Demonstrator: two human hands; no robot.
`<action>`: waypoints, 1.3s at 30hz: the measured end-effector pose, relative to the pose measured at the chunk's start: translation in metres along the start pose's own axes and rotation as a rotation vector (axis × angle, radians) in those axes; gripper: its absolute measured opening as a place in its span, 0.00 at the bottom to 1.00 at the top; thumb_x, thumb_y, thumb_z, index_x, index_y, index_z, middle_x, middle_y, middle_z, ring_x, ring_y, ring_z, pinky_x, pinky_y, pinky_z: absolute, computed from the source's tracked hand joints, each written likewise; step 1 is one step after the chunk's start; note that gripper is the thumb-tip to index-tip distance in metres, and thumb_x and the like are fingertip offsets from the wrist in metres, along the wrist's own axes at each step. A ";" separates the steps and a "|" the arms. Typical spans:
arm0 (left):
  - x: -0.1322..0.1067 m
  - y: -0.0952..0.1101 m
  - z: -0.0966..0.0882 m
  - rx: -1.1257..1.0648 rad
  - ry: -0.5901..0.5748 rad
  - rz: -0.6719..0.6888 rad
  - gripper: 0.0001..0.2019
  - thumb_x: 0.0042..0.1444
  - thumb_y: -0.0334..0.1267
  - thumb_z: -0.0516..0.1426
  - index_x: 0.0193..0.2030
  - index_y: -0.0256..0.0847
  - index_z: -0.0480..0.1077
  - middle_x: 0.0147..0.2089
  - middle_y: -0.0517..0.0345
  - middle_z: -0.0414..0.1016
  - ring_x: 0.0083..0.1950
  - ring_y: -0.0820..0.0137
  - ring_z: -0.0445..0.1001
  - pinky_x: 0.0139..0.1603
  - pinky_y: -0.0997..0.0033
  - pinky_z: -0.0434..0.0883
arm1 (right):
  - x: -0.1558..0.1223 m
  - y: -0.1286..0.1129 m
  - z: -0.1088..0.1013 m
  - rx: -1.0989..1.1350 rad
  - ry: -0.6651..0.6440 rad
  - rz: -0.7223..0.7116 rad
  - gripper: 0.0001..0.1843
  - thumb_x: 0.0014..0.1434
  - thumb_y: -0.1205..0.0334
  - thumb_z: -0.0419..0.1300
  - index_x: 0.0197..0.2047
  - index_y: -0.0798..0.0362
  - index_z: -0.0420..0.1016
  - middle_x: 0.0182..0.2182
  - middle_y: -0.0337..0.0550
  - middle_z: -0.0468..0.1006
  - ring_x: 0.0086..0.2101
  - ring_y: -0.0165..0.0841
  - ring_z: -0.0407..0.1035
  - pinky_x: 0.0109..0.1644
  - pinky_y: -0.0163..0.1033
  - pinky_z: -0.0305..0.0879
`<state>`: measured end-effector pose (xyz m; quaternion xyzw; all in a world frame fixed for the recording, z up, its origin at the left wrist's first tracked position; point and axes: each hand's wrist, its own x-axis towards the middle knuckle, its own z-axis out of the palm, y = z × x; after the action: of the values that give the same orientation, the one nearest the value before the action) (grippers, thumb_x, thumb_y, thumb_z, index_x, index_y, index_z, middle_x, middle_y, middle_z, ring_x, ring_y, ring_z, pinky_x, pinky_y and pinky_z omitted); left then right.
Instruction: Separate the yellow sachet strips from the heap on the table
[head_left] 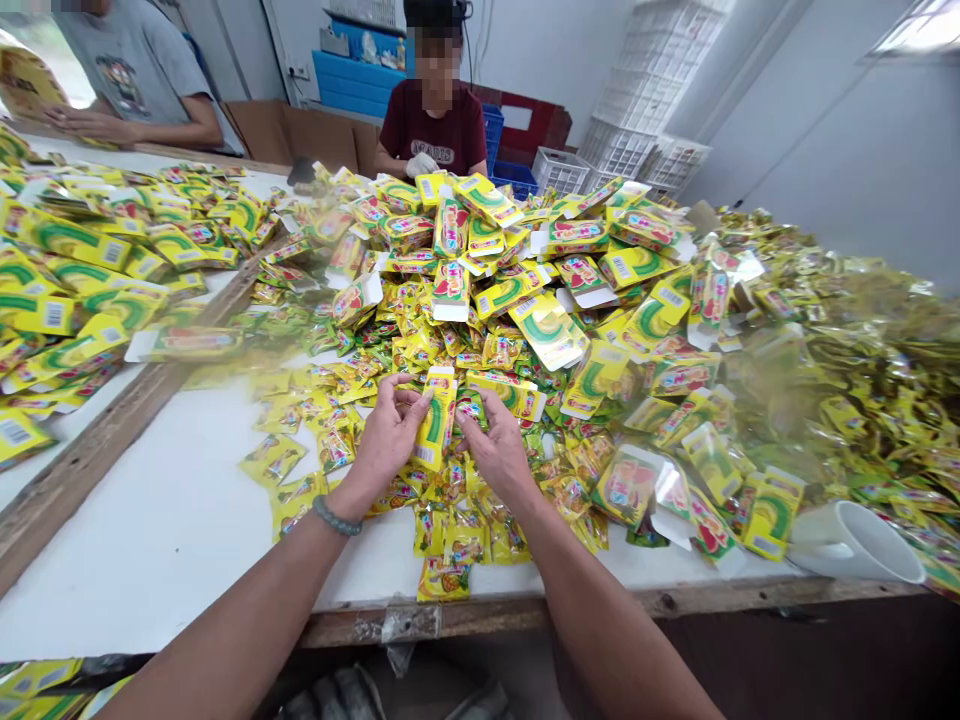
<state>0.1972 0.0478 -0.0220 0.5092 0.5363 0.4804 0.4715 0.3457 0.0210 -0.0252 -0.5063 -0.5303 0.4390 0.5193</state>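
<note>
Carton in yellow and green is pinched between the thumb and fingers of the left hand, to the right of this palm and between the two hands, with its long axis running mainly forward and its far end leaning slightly to the right. The right hand is just beside it, with thumb and fingers a little apart near a green sachet, but I cannot tell whether they grip it. Just beyond these fingers, a second carton lies crosswise, its long axis going from left to right.
</note>
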 end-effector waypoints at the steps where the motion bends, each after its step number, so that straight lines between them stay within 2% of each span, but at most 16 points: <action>1: -0.001 0.000 0.001 0.108 0.010 0.060 0.15 0.56 0.48 0.60 0.48 0.44 0.70 0.39 0.56 0.76 0.38 0.65 0.75 0.41 0.67 0.72 | 0.000 -0.001 0.000 -0.018 0.019 -0.005 0.16 0.60 0.54 0.58 0.49 0.50 0.71 0.42 0.42 0.77 0.33 0.33 0.69 0.32 0.36 0.70; 4: -0.005 0.005 0.002 0.265 -0.019 0.189 0.13 0.59 0.49 0.56 0.40 0.44 0.77 0.44 0.52 0.79 0.47 0.60 0.75 0.53 0.64 0.68 | -0.001 -0.001 -0.001 -0.169 0.094 -0.055 0.14 0.59 0.55 0.59 0.47 0.51 0.73 0.37 0.40 0.77 0.34 0.34 0.69 0.40 0.38 0.70; 7: -0.009 0.011 0.004 0.280 -0.169 0.227 0.20 0.53 0.51 0.61 0.49 0.43 0.77 0.52 0.50 0.78 0.56 0.55 0.72 0.60 0.60 0.64 | -0.001 0.001 -0.001 -0.309 0.146 -0.077 0.14 0.58 0.55 0.59 0.46 0.51 0.74 0.36 0.41 0.78 0.35 0.36 0.70 0.45 0.41 0.69; 10: -0.011 0.012 0.004 0.245 -0.268 0.164 0.29 0.44 0.49 0.67 0.54 0.43 0.75 0.50 0.51 0.80 0.53 0.54 0.74 0.54 0.60 0.70 | 0.002 0.003 -0.005 -0.245 0.144 -0.036 0.16 0.58 0.54 0.59 0.47 0.51 0.74 0.37 0.43 0.79 0.36 0.37 0.72 0.45 0.42 0.70; 14: -0.008 0.010 -0.005 0.141 -0.304 -0.040 0.22 0.51 0.53 0.63 0.47 0.41 0.78 0.42 0.53 0.82 0.42 0.58 0.78 0.37 0.66 0.74 | 0.010 0.002 -0.018 -0.024 0.124 0.032 0.17 0.56 0.52 0.61 0.46 0.51 0.73 0.42 0.44 0.79 0.41 0.38 0.72 0.43 0.42 0.71; 16: -0.006 0.008 -0.009 0.066 -0.348 -0.138 0.22 0.53 0.55 0.61 0.47 0.41 0.78 0.41 0.54 0.82 0.40 0.60 0.78 0.34 0.68 0.73 | 0.012 0.002 -0.023 0.079 0.103 0.094 0.19 0.54 0.51 0.63 0.46 0.51 0.73 0.42 0.44 0.79 0.38 0.37 0.72 0.37 0.39 0.71; 18: -0.005 0.006 -0.010 -0.034 -0.374 -0.193 0.23 0.52 0.55 0.62 0.48 0.41 0.77 0.41 0.55 0.82 0.39 0.62 0.78 0.35 0.69 0.74 | 0.013 0.002 -0.027 0.176 0.082 0.154 0.20 0.51 0.50 0.65 0.45 0.51 0.73 0.40 0.43 0.79 0.33 0.34 0.72 0.31 0.37 0.68; 20: -0.003 0.003 -0.010 -0.095 -0.371 -0.188 0.24 0.49 0.54 0.65 0.48 0.41 0.77 0.42 0.54 0.82 0.38 0.64 0.78 0.37 0.69 0.74 | 0.013 0.002 -0.028 0.226 0.088 0.172 0.20 0.49 0.49 0.67 0.42 0.51 0.73 0.38 0.42 0.79 0.31 0.32 0.71 0.29 0.35 0.67; 23: -0.002 0.001 -0.010 -0.069 -0.389 -0.182 0.24 0.44 0.51 0.69 0.45 0.39 0.77 0.41 0.52 0.82 0.37 0.64 0.78 0.37 0.69 0.73 | 0.013 0.004 -0.028 0.207 0.095 0.141 0.18 0.48 0.48 0.68 0.37 0.52 0.73 0.34 0.41 0.79 0.30 0.33 0.71 0.31 0.37 0.68; 26: -0.003 0.004 -0.012 -0.067 -0.407 -0.237 0.24 0.39 0.50 0.70 0.41 0.38 0.77 0.36 0.53 0.82 0.32 0.65 0.77 0.32 0.69 0.72 | 0.014 0.007 -0.029 0.175 0.129 0.066 0.17 0.50 0.50 0.66 0.38 0.51 0.73 0.35 0.41 0.78 0.34 0.34 0.71 0.40 0.40 0.71; 30: -0.004 0.011 -0.015 -0.127 -0.337 -0.255 0.24 0.36 0.50 0.71 0.38 0.39 0.75 0.32 0.56 0.80 0.28 0.68 0.76 0.30 0.70 0.71 | 0.016 0.008 -0.030 0.062 0.150 -0.037 0.15 0.53 0.51 0.64 0.40 0.51 0.74 0.38 0.41 0.79 0.40 0.36 0.71 0.48 0.43 0.69; 34: -0.003 0.009 -0.017 -0.105 -0.316 -0.176 0.25 0.38 0.50 0.71 0.40 0.39 0.75 0.35 0.55 0.80 0.31 0.67 0.76 0.32 0.69 0.72 | 0.014 0.010 -0.026 -0.038 0.108 -0.052 0.12 0.55 0.51 0.64 0.35 0.52 0.74 0.33 0.39 0.77 0.36 0.35 0.70 0.45 0.42 0.68; 39: -0.002 0.005 -0.019 0.122 -0.289 0.001 0.20 0.42 0.51 0.69 0.38 0.40 0.77 0.36 0.55 0.80 0.37 0.63 0.76 0.39 0.67 0.71 | 0.010 0.010 -0.020 -0.062 0.101 -0.009 0.14 0.54 0.50 0.65 0.31 0.51 0.72 0.28 0.37 0.75 0.31 0.33 0.67 0.39 0.40 0.66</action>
<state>0.1793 0.0453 -0.0153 0.6009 0.4907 0.3691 0.5117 0.3671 0.0310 -0.0323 -0.5415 -0.5189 0.3939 0.5315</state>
